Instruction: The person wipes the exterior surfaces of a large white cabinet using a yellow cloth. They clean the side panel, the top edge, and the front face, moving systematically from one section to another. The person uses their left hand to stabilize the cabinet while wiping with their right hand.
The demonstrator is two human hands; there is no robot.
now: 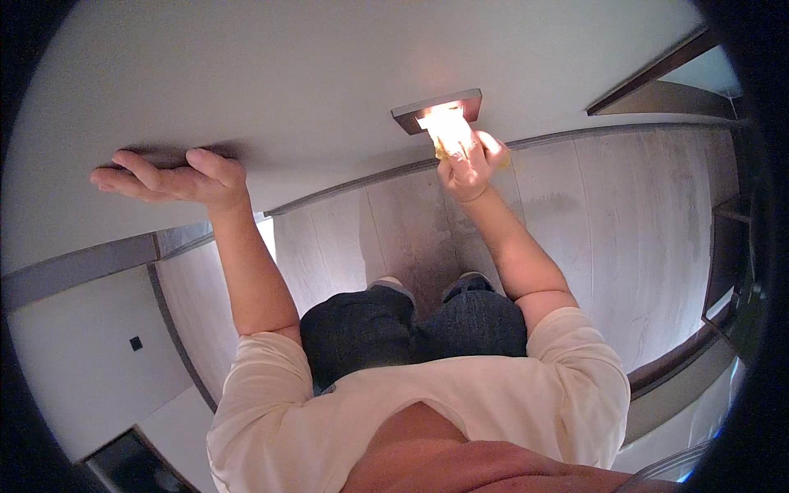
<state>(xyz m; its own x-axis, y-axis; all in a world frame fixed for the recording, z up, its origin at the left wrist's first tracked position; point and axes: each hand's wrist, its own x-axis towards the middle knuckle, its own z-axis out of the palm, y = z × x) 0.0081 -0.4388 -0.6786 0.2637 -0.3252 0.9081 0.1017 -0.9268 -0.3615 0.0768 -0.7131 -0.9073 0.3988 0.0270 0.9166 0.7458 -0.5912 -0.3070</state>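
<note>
A wall lamp (404, 118) with a flat rectangular plate juts from the pale wall (308, 74) and throws a bright glow. My right hand (466, 163) is right at the lit side of the lamp, its fingertips washed out by the glare. Bits of a yellow cloth (506, 159) stick out around those fingers; the rest of it is hidden in the hand. Whether the fingers touch the lamp cannot be made out. Well to the left, my left hand (179, 179) is held against or very close to the wall, fingers apart and holding nothing.
A dark baseboard (351, 187) runs along the foot of the wall above a wood-look floor (555, 246). At right, a dark-framed opening (653, 71) cuts into the wall, and dark shelving (730, 246) stands at the edge. A small black wall plate (135, 343) is at left.
</note>
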